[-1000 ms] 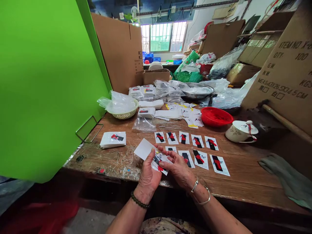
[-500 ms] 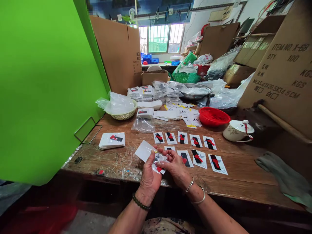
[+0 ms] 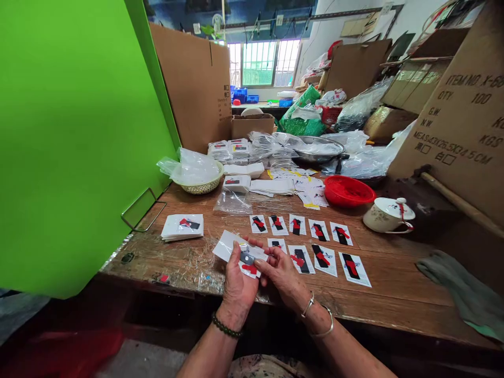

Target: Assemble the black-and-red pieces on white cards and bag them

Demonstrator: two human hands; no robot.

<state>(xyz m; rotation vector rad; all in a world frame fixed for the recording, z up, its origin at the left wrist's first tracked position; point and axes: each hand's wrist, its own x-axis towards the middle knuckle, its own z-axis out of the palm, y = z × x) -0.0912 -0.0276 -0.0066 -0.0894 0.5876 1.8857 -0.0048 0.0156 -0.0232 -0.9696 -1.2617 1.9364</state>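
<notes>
Over the table's front edge my left hand (image 3: 241,283) holds a white card (image 3: 224,245), thumb on top and fingers beneath. On the card's printed side lie a dark grey flat piece (image 3: 247,259) and a red piece (image 3: 249,270); a shiny clear film seems to cover them. My right hand (image 3: 284,275) pinches the right end of the card and grey piece between thumb and fingers. Just beyond my hands, printed cards bearing black and red pieces lie in two rows, such as one card (image 3: 355,269) at the right. A neat card stack (image 3: 182,227) sits to the left.
Farther back are a cream basket (image 3: 201,187) of clear bags, white paper strips (image 3: 271,187), a red basket (image 3: 349,191) and a lidded cup (image 3: 388,215). A green panel (image 3: 79,131) bounds the left, a large carton (image 3: 464,121) the right. A grey cloth (image 3: 452,289) hangs over the right edge.
The card in my hands has turned flatter, so the grey and red pieces now show plainly on it. My right fingers have shifted to its right end.
</notes>
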